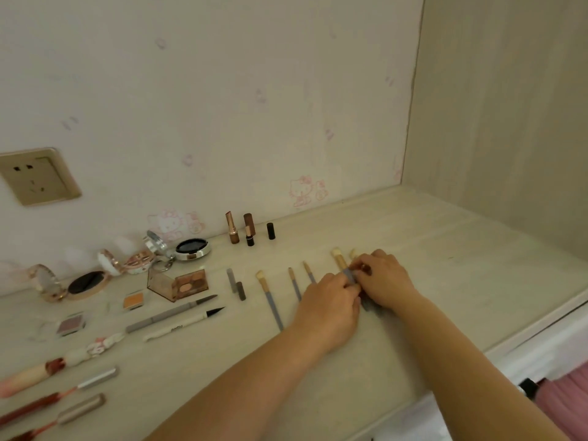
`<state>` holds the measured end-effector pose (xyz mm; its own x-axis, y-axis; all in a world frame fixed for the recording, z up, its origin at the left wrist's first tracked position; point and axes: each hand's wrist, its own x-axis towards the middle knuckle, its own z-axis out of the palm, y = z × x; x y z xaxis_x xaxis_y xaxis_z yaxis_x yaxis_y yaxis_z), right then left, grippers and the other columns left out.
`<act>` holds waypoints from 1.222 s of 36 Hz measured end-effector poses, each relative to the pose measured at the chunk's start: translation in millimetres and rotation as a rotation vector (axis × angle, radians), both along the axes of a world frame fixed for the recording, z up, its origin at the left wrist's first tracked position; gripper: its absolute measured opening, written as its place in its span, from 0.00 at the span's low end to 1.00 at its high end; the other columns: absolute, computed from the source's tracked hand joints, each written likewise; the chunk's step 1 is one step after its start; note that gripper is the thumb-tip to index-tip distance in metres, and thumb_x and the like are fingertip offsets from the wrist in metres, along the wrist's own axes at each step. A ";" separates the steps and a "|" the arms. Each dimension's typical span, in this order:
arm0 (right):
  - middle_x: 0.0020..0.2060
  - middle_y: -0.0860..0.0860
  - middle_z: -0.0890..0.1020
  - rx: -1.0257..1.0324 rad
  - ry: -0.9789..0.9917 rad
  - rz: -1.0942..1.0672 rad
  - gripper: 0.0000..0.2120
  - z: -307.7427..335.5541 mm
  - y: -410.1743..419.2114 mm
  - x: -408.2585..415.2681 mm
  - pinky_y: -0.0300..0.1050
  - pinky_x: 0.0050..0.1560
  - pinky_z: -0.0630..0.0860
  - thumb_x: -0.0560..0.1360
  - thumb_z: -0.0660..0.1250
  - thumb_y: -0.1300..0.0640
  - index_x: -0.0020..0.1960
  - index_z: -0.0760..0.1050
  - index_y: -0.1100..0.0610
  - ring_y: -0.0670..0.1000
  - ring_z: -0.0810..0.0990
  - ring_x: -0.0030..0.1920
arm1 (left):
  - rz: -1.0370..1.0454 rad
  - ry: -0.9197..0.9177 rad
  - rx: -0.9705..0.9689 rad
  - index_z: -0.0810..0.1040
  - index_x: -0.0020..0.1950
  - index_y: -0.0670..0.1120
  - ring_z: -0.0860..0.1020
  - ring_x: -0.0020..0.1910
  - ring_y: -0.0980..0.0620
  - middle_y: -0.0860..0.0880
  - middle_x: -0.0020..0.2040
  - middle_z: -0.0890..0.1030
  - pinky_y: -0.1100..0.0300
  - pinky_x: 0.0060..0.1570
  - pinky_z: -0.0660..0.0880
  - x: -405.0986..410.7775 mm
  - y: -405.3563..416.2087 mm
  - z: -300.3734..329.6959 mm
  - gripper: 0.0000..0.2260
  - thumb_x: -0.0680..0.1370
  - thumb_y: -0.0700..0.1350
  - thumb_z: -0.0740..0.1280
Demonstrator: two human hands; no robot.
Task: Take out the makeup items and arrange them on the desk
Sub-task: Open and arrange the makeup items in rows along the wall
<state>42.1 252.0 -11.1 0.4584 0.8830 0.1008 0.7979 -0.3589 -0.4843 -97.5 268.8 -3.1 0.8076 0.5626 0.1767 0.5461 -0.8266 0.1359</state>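
Left hand [331, 300]: fingers curled on a brush [341, 262].
Right hand [386, 278]: pinching the same brush.
Risk: knuckles nudging the neighbouring brushes [296, 286] askew on the bench [445, 249].

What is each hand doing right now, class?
Left hand: fingers curled on a makeup brush.
Right hand: pinching the same brush.

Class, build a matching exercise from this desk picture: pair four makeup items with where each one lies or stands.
Items:
1. three upright lipstick tubes
2. brown clear-lidded eyeshadow palette
3. white eyeliner pen
4. grey-handled brush held by both hands

Places:
A. right end of the brush row
B. against the wall
C. front of the palette
D. below the round silver compact

Pairs: 1-B, 2-D, 3-C, 4-A
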 end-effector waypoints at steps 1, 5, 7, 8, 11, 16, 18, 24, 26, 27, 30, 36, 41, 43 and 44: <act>0.57 0.53 0.73 -0.015 0.011 0.037 0.13 1.0 -1.2 1.8 0.47 0.59 0.68 0.77 0.60 0.53 0.59 0.76 0.49 0.55 0.70 0.59 | -0.004 -0.007 0.017 0.73 0.65 0.46 0.68 0.59 0.45 0.45 0.61 0.72 0.50 0.53 0.69 -1.0 0.0 -0.9 0.16 0.82 0.46 0.53; 0.55 0.50 0.74 0.022 0.035 0.101 0.12 -1.9 -7.8 4.6 0.47 0.59 0.70 0.77 0.61 0.54 0.59 0.77 0.47 0.51 0.74 0.57 | 0.038 -0.023 0.053 0.71 0.67 0.48 0.63 0.66 0.46 0.48 0.69 0.66 0.50 0.60 0.64 -1.7 -1.9 -7.1 0.16 0.82 0.49 0.54; 0.53 0.49 0.75 0.063 0.028 0.098 0.12 -5.1 -9.8 3.8 0.48 0.57 0.71 0.77 0.61 0.54 0.58 0.78 0.47 0.51 0.76 0.54 | 0.065 -0.031 0.009 0.69 0.69 0.49 0.59 0.71 0.48 0.49 0.72 0.63 0.49 0.66 0.60 0.0 -5.0 -10.0 0.17 0.82 0.51 0.54; 0.52 0.49 0.75 0.077 0.026 0.092 0.12 -6.0 -9.9 3.3 0.48 0.56 0.71 0.76 0.61 0.55 0.57 0.78 0.47 0.51 0.77 0.53 | 0.079 -0.032 -0.012 0.68 0.69 0.50 0.58 0.72 0.48 0.49 0.73 0.61 0.48 0.68 0.57 0.6 -6.0 -10.9 0.17 0.82 0.51 0.53; 0.50 0.49 0.74 0.072 0.033 0.074 0.14 -5.0 -8.9 2.4 0.47 0.56 0.71 0.75 0.62 0.57 0.58 0.78 0.47 0.52 0.77 0.53 | 0.115 -0.029 -0.064 0.67 0.70 0.52 0.54 0.75 0.51 0.50 0.75 0.59 0.44 0.72 0.49 0.1 -7.3 -12.2 0.17 0.82 0.52 0.52; 0.49 0.48 0.74 0.064 0.055 0.063 0.17 -5.7 -6.5 3.4 0.46 0.58 0.70 0.73 0.62 0.57 0.60 0.77 0.46 0.52 0.76 0.54 | 0.138 -0.042 -0.111 0.66 0.70 0.55 0.52 0.76 0.53 0.51 0.76 0.57 0.42 0.72 0.43 -3.1 -6.7 -15.0 0.17 0.82 0.53 0.52; 0.50 0.49 0.74 0.071 0.056 0.060 0.17 -6.4 -5.9 4.1 0.45 0.57 0.70 0.74 0.61 0.57 0.61 0.76 0.46 0.53 0.76 0.54 | 0.141 -0.050 -0.118 0.66 0.70 0.55 0.52 0.76 0.53 0.51 0.76 0.56 0.41 0.72 0.42 -3.7 -7.7 -14.5 0.17 0.82 0.53 0.52; 0.52 0.50 0.73 0.058 0.028 0.068 0.19 -7.6 -5.8 4.5 0.45 0.57 0.70 0.74 0.61 0.56 0.63 0.74 0.45 0.52 0.76 0.54 | 0.144 -0.060 -0.116 0.66 0.70 0.56 0.51 0.76 0.54 0.52 0.76 0.57 0.41 0.72 0.40 -4.2 -8.6 -14.7 0.17 0.81 0.54 0.53; 0.51 0.49 0.73 0.058 0.013 0.072 0.19 -7.7 -6.1 4.5 0.44 0.56 0.69 0.75 0.61 0.56 0.63 0.74 0.44 0.52 0.76 0.53 | 0.145 -0.063 -0.124 0.66 0.70 0.56 0.49 0.76 0.53 0.52 0.76 0.57 0.41 0.72 0.39 -4.2 -8.4 -14.9 0.17 0.81 0.54 0.53; 0.49 0.48 0.72 0.062 0.006 0.075 0.19 -8.3 -5.7 5.1 0.44 0.55 0.69 0.75 0.61 0.56 0.63 0.74 0.44 0.52 0.76 0.53 | 0.144 -0.062 -0.123 0.66 0.70 0.56 0.49 0.76 0.53 0.52 0.76 0.57 0.41 0.72 0.39 -4.0 -8.3 -15.0 0.17 0.81 0.54 0.52; 0.46 0.46 0.69 0.056 0.008 0.081 0.19 -8.7 -6.1 5.6 0.43 0.54 0.68 0.75 0.61 0.55 0.64 0.73 0.43 0.51 0.76 0.52 | 0.148 -0.062 -0.112 0.66 0.70 0.56 0.49 0.76 0.52 0.52 0.76 0.57 0.41 0.72 0.39 -3.4 -8.5 -15.9 0.17 0.81 0.54 0.52; 0.47 0.45 0.69 0.044 0.009 0.079 0.18 -7.4 -3.7 5.6 0.43 0.55 0.68 0.76 0.60 0.54 0.64 0.72 0.42 0.51 0.76 0.52 | 0.155 -0.059 -0.090 0.67 0.69 0.56 0.51 0.76 0.51 0.52 0.76 0.59 0.40 0.72 0.40 -3.9 -8.1 -16.0 0.17 0.81 0.55 0.53; 0.47 0.45 0.69 0.043 -0.001 0.080 0.18 -9.3 -3.0 5.7 0.44 0.57 0.69 0.77 0.59 0.54 0.65 0.71 0.41 0.50 0.75 0.52 | 0.153 -0.065 -0.075 0.67 0.69 0.56 0.52 0.75 0.51 0.52 0.75 0.60 0.39 0.72 0.41 -3.8 -7.5 -17.6 0.17 0.81 0.55 0.53; 0.47 0.45 0.70 0.056 0.008 0.083 0.18 -9.4 -2.8 7.5 0.44 0.56 0.68 0.77 0.58 0.54 0.65 0.70 0.40 0.49 0.75 0.51 | 0.156 -0.076 -0.066 0.66 0.70 0.57 0.52 0.75 0.51 0.52 0.75 0.59 0.40 0.72 0.41 -3.4 -8.9 -18.1 0.17 0.81 0.55 0.53; 0.47 0.46 0.71 0.076 0.069 0.092 0.18 -8.1 -3.5 6.7 0.44 0.55 0.68 0.77 0.58 0.54 0.65 0.70 0.40 0.48 0.74 0.50 | 0.156 -0.084 -0.060 0.64 0.71 0.57 0.52 0.76 0.50 0.51 0.76 0.59 0.40 0.72 0.41 -4.3 -8.6 -16.8 0.18 0.81 0.55 0.53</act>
<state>48.8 248.5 -19.2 0.3842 0.9126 0.1396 0.7894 -0.2464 -0.5622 -101.7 260.2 -19.8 0.6940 0.6911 0.2019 0.6515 -0.7221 0.2326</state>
